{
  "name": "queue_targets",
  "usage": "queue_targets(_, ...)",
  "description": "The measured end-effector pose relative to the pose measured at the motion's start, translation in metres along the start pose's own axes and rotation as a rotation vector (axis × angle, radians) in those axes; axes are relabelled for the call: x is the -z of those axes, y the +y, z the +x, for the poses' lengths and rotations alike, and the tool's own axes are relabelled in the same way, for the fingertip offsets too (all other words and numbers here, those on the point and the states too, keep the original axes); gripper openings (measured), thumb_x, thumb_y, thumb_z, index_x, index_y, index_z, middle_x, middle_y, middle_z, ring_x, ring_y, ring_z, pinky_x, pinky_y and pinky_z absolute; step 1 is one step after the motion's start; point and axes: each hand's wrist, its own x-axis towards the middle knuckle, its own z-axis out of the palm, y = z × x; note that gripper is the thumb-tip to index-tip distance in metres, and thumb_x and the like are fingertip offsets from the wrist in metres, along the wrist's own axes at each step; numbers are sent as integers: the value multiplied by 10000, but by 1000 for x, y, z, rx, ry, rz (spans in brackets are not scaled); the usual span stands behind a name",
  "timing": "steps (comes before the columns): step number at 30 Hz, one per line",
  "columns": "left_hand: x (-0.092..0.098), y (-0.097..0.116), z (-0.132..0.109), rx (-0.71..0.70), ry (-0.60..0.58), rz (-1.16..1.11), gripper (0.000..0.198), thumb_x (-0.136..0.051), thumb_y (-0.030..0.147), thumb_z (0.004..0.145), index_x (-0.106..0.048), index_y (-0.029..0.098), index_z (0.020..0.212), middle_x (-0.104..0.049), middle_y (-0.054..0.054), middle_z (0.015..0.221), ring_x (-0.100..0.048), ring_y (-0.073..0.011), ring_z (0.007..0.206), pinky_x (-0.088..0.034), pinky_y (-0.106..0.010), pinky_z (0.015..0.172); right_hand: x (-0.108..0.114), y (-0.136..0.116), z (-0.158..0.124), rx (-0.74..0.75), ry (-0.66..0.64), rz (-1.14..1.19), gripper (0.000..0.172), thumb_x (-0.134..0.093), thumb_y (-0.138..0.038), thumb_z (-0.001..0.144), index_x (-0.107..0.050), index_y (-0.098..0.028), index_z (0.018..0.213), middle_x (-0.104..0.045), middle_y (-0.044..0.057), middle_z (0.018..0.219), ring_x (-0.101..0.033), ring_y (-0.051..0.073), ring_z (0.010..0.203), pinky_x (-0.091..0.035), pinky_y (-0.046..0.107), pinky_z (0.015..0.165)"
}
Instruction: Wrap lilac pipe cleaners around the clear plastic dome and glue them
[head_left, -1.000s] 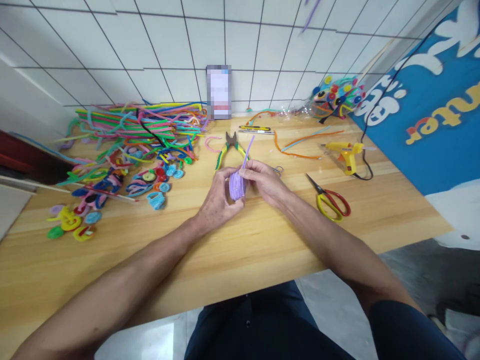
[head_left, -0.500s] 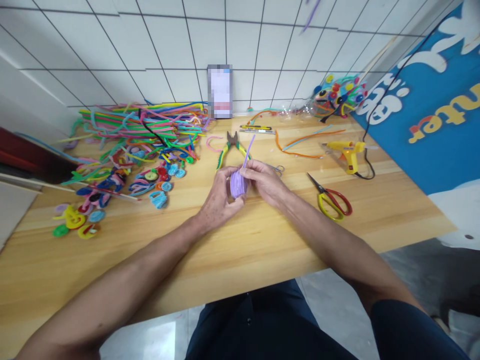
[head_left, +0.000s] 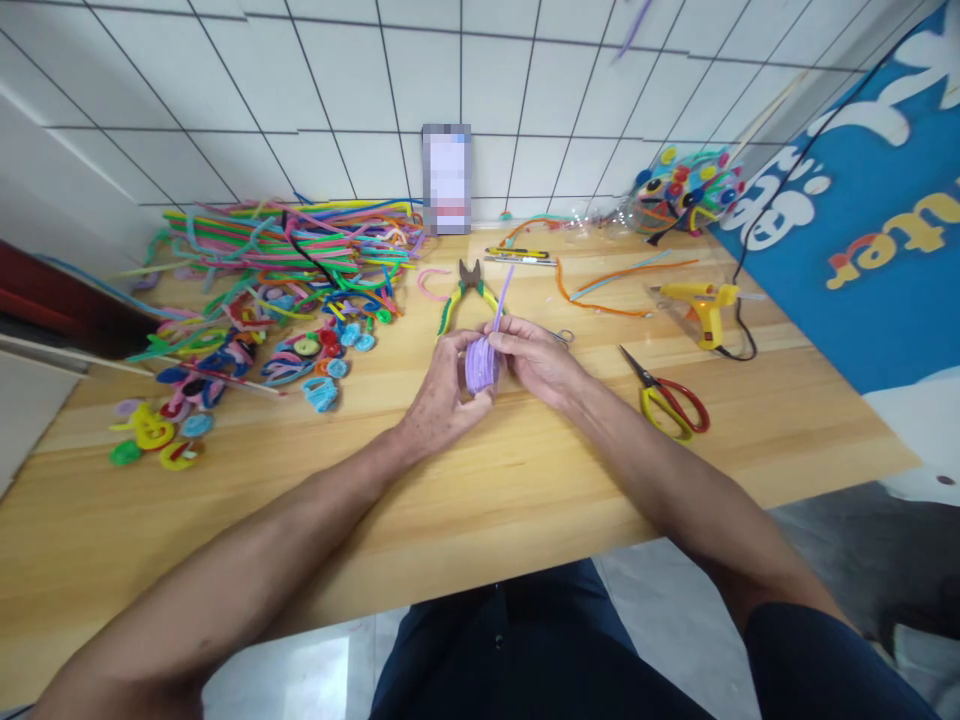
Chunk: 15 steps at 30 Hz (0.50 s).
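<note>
A purple pipe cleaner coil (head_left: 481, 366), wound into a thick roll, is held between my two hands above the table. My left hand (head_left: 448, 385) grips it from the left, thumb at its lower edge and fingers over its top. With thumb and fingers pinched at the upper right of the coil, my right hand (head_left: 534, 355) holds the pipe cleaner near its loose end, which sticks up past the fingers. Just beyond the hands lie pliers (head_left: 469, 285) with green and yellow handles. Small scissors (head_left: 562, 337) are partly hidden behind my right hand.
Pipe cleaners (head_left: 292, 245) are heaped at the back left, with coiled pieces (head_left: 322, 393) in front. A phone (head_left: 448, 180) leans on the tiled wall. Red-and-yellow scissors (head_left: 667, 400) and a yellow glue gun (head_left: 703, 305) lie right. A utility knife (head_left: 517, 252) lies behind the pliers.
The whole view has shifted slightly, so things appear a little farther right. Both hands keep their hold on the purple coil, with hardly any change in pose.
</note>
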Motion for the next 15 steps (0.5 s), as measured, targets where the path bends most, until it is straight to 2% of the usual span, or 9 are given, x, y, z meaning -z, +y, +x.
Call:
queue_targets(6, -1, -2, -1, -1, 2, -27, 665, -782, 333, 955, -451, 281, 1530, -561, -158, 1493, -621, -325, 1375, -588, -550, 1140, 7, -2, 2, -2, -28, -44, 467, -1070, -400, 578, -741, -232, 864, -757, 0, 956, -656, 186, 921, -523, 336, 921)
queue_targets(15, 0, -4, -1, -13, 8, -19, 657, -791, 442, 977, -460, 279, 1520, -557, -164, 1517, -608, -335, 1412, -556, -566, 1188, 2, -1, 0, 18, -1, -70, 515, -1080, -463, 556, -771, -235, 899, -782, 1, 976, -673, 191, 962, -542, 346, 964)
